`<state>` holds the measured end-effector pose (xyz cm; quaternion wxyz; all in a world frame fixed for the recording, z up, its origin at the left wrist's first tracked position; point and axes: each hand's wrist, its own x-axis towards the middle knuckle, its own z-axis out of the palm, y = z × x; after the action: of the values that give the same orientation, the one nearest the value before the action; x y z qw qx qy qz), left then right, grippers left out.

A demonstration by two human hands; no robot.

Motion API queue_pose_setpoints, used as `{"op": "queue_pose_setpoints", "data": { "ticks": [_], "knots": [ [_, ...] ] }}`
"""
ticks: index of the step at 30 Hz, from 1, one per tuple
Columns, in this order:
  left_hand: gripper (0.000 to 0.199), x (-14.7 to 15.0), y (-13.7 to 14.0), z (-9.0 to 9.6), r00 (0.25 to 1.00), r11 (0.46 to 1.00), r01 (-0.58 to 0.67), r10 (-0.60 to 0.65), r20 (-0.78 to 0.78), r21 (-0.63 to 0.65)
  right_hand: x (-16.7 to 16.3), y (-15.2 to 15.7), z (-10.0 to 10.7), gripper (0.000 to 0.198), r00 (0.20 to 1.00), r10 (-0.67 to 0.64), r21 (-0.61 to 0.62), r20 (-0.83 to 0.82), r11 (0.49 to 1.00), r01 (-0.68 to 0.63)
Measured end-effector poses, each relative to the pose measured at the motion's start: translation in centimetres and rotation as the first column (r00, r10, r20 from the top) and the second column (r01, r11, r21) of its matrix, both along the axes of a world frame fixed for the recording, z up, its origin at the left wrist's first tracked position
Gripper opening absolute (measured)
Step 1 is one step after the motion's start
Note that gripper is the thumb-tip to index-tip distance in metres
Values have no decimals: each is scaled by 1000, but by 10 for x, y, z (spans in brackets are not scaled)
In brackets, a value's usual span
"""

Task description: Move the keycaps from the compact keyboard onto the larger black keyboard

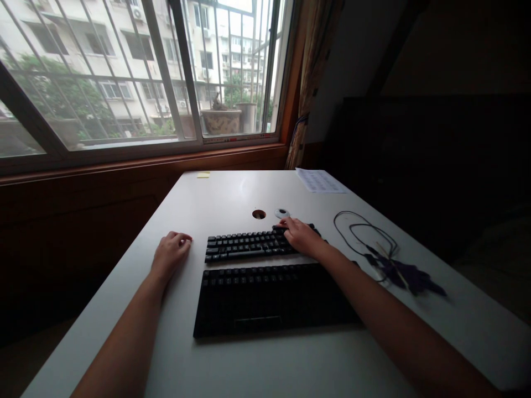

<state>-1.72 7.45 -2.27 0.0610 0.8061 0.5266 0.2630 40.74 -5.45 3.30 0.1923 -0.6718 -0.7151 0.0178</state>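
Note:
A black keyboard (244,246) with rows of keys lies across the white table. My right hand (305,237) is over its far right corner, fingers bent and drawn together by a short black piece (279,227) at the back edge. What the fingertips grip is hidden. On the near side lies a larger black keyboard-like panel (249,304), with key rows along its far edge and a dark lower part; my right forearm covers its right end. My left hand (172,251) rests on the table left of the keyboard, loosely curved, fingers apart and holding nothing.
Behind the keyboard are a round hole (259,214) in the tabletop and a white disc-shaped cover (282,213). A thin black cable (367,226) and a dark purple cloth-like item (409,276) lie at the right. Printed sheets (319,181) and yellow notes (203,174) sit farther back.

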Motion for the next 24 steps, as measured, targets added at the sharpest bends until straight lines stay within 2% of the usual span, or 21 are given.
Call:
{"op": "queue_pose_setpoints", "data": {
  "ticks": [12,19,24],
  "knots": [
    [29,1,-3,2,1000,1000,-6,6,6,-13,-10,15,-6,32,999,39,-34,27,999,-38],
    [29,2,-4,3,1000,1000,-17,18,5,-12,-13,33,-5,39,1000,10,8,29,1000,-10],
    [29,2,-3,3,1000,1000,-11,11,14,-17,-7,50,-3,28,1000,0,14,29,1000,0]
  ]
}}
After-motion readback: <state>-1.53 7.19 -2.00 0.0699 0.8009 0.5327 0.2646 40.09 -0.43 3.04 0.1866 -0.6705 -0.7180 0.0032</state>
